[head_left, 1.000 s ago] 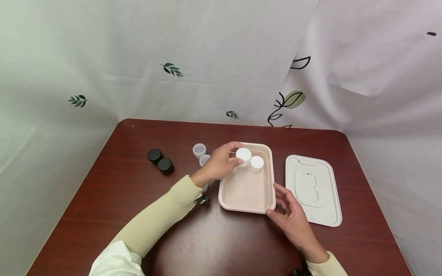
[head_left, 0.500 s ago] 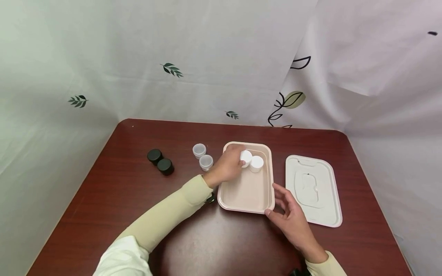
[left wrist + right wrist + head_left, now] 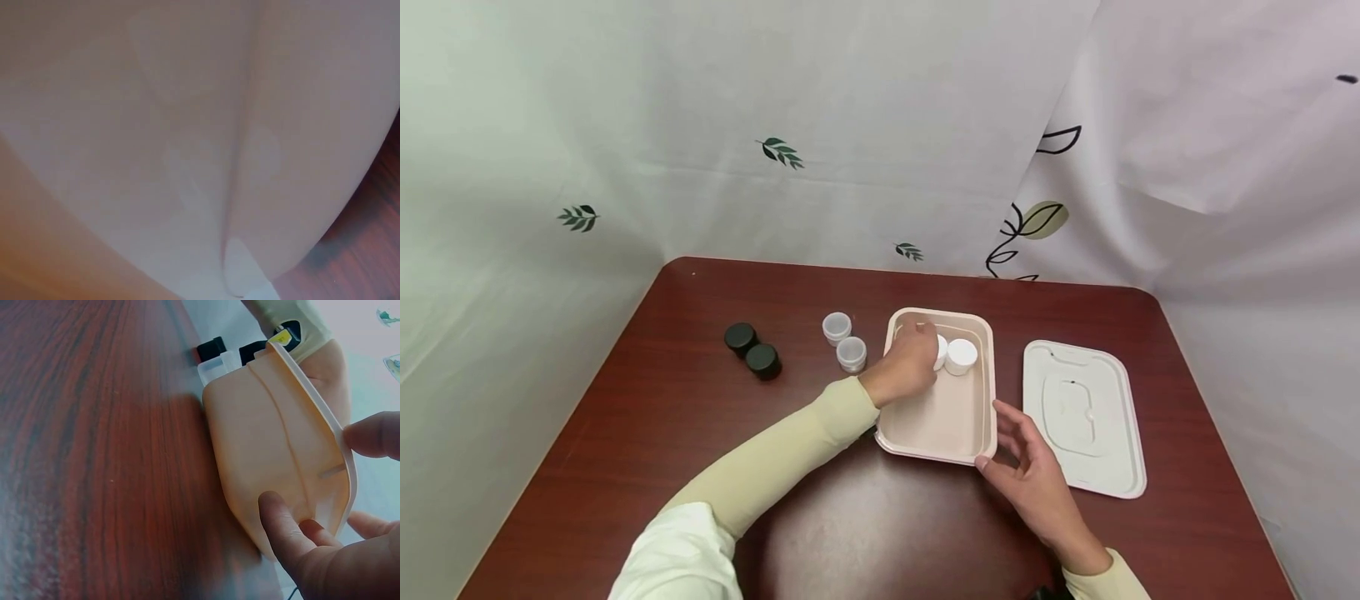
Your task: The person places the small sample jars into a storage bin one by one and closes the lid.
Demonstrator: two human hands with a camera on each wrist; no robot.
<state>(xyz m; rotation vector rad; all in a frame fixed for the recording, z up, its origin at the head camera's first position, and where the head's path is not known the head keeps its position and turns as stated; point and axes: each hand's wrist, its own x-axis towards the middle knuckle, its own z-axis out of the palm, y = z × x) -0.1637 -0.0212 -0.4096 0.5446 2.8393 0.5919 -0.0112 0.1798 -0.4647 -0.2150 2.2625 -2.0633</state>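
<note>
Inside the far part of a pale peach plastic box [image 3: 940,429], my left hand [image 3: 906,364] holds a white-lidded jar [image 3: 941,353]. The hand covers most of that jar, and its fingertips are hidden. A second white-lidded jar [image 3: 961,356] stands upright beside it on the right. My right hand [image 3: 1033,479] touches the box at its near right corner, thumb by the front rim and index finger by the right rim. In the right wrist view, extended fingers of the right hand [image 3: 325,556] rest against the box's outer wall [image 3: 262,437]. The left wrist view shows mainly blurred box surface.
Two clear jars [image 3: 837,328] stand on the dark red table [image 3: 850,533], left of the box. Farther left are two black-lidded jars [image 3: 763,361]. A white lid [image 3: 1084,417] lies flat right of the box. A white curtain [image 3: 850,133] hangs behind.
My left hand has moved a little right and lower into the box, bringing its white-lidded jar against the other one; it hides more of that jar. The right hand stays in place.
</note>
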